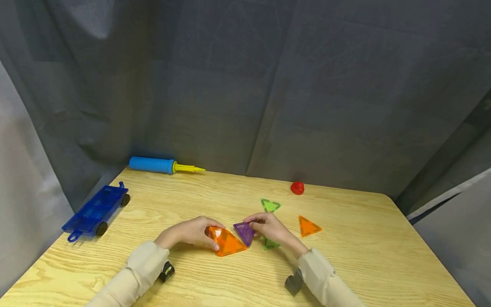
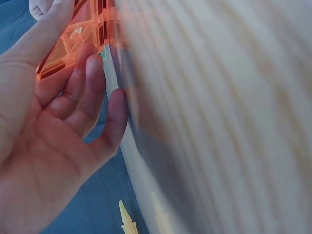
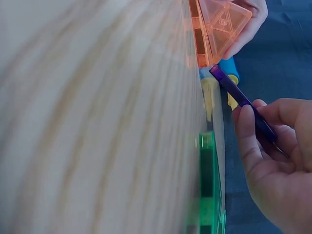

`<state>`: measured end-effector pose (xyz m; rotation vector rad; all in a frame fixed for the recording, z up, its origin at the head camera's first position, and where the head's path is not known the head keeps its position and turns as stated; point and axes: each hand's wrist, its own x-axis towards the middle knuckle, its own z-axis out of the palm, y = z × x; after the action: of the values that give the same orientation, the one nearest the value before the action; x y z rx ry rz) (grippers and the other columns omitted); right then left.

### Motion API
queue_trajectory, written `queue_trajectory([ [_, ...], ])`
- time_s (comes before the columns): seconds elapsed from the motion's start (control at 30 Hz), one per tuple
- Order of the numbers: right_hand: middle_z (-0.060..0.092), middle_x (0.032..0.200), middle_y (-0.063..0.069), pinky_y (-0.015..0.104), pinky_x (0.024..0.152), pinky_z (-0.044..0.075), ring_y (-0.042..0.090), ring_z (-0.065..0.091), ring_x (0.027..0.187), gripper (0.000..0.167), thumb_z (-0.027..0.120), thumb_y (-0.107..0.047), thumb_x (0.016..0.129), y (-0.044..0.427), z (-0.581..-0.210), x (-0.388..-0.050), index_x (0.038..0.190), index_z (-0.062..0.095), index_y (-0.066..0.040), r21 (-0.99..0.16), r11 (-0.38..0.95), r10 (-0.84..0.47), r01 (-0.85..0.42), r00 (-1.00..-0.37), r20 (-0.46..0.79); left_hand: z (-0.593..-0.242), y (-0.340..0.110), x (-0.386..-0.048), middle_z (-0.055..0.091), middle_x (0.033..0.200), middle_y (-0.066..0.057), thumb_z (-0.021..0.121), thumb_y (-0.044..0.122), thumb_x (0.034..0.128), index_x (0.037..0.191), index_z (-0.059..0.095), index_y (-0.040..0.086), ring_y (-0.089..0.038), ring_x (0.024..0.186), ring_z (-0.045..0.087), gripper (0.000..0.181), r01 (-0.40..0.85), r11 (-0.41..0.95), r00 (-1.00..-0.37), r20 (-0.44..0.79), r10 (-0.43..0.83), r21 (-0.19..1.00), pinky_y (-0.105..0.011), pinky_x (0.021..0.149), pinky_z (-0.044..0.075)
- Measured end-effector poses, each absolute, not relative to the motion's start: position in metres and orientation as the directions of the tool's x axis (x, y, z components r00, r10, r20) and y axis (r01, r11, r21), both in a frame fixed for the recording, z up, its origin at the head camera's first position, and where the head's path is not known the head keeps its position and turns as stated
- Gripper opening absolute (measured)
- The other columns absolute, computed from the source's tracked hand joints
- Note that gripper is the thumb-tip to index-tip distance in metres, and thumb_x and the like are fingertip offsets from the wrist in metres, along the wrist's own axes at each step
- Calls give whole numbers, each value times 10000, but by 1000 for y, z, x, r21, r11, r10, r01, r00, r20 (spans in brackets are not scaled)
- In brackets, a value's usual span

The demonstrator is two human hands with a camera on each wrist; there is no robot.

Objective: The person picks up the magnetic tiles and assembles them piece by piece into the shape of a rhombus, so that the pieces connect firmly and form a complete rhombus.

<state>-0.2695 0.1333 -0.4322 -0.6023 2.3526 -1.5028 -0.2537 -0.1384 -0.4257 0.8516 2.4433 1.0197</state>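
Note:
My left hand (image 1: 195,232) grips a raised shape of joined, see-through orange magnetic tiles (image 1: 230,244) at its left side, low over the table. In the left wrist view, the thumb and some fingers are on the orange tiles (image 2: 80,36), and the other fingers curve loosely. Between thumb and fingers, my right hand (image 1: 270,228) pinches a purple triangular magnetic tile (image 1: 243,232). The purple tile (image 3: 239,92) tilts, its far end close to the orange shape; whether they touch I cannot tell. Under and beside the right hand lie green triangular tiles (image 1: 270,206), partly hidden.
A loose orange triangular tile (image 1: 308,227) lies right of the right hand. Farther back sits a small red object (image 1: 297,188). A blue wheeled car base (image 1: 96,211) stands at the left, and a blue-and-yellow hand pump (image 1: 153,164) lies along the back edge by the dark curtain.

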Motion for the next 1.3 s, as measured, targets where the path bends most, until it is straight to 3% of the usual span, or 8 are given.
queue_trajectory([
  [0.27,656,1027,163,294,648,556,141,606,742,235,521,-54,959,127,-432,-270,1124,656,45,-887,412,-493,-210,-870,-23,-425,-138,-254,620,1166,-31,770,293,804,1286,589,62,-101,901,537,565,401,567,-751,-97,653,719,-278,812,471],
  [0.77,675,966,109,298,640,549,128,606,709,215,524,-46,943,121,-433,-272,1073,683,20,-849,454,-544,-272,-839,-22,-422,-138,-253,630,1128,-10,752,270,824,1295,578,44,-80,839,540,550,413,554,-730,-101,676,723,-237,760,471],
  [0.97,668,910,79,273,603,525,148,580,681,201,537,-53,938,121,-434,-271,1061,687,-1,-832,471,-538,-292,-843,-9,-421,-138,-251,616,1155,-27,753,275,822,1302,571,42,-90,875,530,564,412,562,-734,-104,672,717,-253,790,465],
  [1.17,621,861,64,262,542,507,150,550,683,194,601,-51,898,120,-432,-265,1078,660,-13,-815,495,-506,-302,-862,12,-422,-137,-251,603,971,4,762,241,814,1327,534,1,-108,803,524,610,402,563,-748,-95,657,722,-248,725,466],
  [1.3,596,1002,105,234,574,484,151,530,769,293,635,-27,881,117,-429,-258,1169,592,9,-827,483,-486,-288,-874,20,-423,-135,-251,604,933,8,769,205,805,1334,514,-24,-114,794,527,630,393,554,-762,-76,643,734,-250,715,466],
])
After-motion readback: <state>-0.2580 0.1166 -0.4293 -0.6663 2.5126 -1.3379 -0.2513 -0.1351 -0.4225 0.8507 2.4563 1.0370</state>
